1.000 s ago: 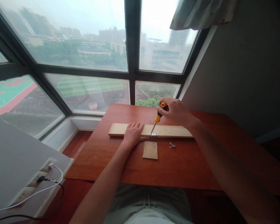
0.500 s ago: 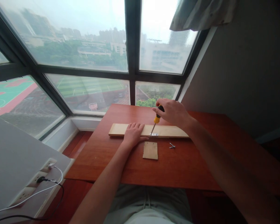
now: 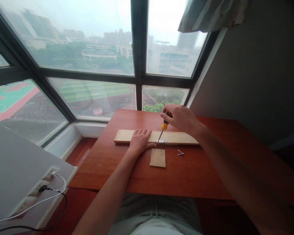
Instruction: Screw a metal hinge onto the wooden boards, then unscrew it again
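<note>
My right hand (image 3: 180, 117) is closed around the black and yellow handle of a screwdriver (image 3: 164, 125). The tool leans, its tip touching the left part of a small metal hinge (image 3: 161, 141). That hinge lies at the near edge of a long pale wooden board (image 3: 123, 135). My left hand (image 3: 140, 140) rests flat across the board just left of the hinge, fingers stretched out and thumb along the near edge. In front lies a small wooden piece (image 3: 157, 158) with two holes near its top edge. A few screws (image 3: 180, 152) lie to its right.
Everything sits on a reddish-brown table (image 3: 186, 179) by large windows. A wall (image 3: 242, 75) rises on the right and a curtain (image 3: 212, 14) hangs above. At lower left, a white cable (image 3: 64, 182) and a black plug (image 3: 42, 188) are in wall sockets.
My right hand and the screwdriver handle have shifted very slightly, while the tip stays on the hinge. My left hand, the board and the loose pieces keep their places.
</note>
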Demonstrator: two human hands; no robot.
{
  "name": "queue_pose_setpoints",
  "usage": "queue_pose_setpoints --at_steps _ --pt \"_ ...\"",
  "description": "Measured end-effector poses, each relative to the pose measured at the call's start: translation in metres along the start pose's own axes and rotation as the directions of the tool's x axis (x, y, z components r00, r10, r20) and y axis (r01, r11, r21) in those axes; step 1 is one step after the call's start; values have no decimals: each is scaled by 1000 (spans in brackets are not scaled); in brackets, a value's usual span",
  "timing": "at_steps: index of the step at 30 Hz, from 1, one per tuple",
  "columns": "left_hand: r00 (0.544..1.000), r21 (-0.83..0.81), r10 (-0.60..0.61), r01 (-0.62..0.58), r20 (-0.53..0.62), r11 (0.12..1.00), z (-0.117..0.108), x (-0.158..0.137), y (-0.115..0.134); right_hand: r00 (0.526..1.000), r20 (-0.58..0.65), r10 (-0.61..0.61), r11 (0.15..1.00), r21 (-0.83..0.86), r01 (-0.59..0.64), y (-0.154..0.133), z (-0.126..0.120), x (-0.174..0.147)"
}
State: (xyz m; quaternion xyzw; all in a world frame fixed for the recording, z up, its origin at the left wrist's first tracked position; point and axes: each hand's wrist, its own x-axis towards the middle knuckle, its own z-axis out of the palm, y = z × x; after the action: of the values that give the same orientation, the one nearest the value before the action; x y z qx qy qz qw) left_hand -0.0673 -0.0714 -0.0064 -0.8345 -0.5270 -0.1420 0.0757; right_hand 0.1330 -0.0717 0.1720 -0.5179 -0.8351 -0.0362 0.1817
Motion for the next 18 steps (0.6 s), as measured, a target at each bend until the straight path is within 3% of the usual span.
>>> queue_pose_setpoints --at_steps 8,15,18 --pt "1000 -10 -4 4 8 1000 -3 -1 2 988 21 -154 978 148 150 1 3 -2" --pt "1000 -17 -18 19 21 1000 -3 -1 3 998 -3 -57 998 4 57 -6 -1 -2" --pt "1000 -15 -16 17 10 1000 -2 -1 3 998 -10 -58 998 30 58 -4 1 -1"
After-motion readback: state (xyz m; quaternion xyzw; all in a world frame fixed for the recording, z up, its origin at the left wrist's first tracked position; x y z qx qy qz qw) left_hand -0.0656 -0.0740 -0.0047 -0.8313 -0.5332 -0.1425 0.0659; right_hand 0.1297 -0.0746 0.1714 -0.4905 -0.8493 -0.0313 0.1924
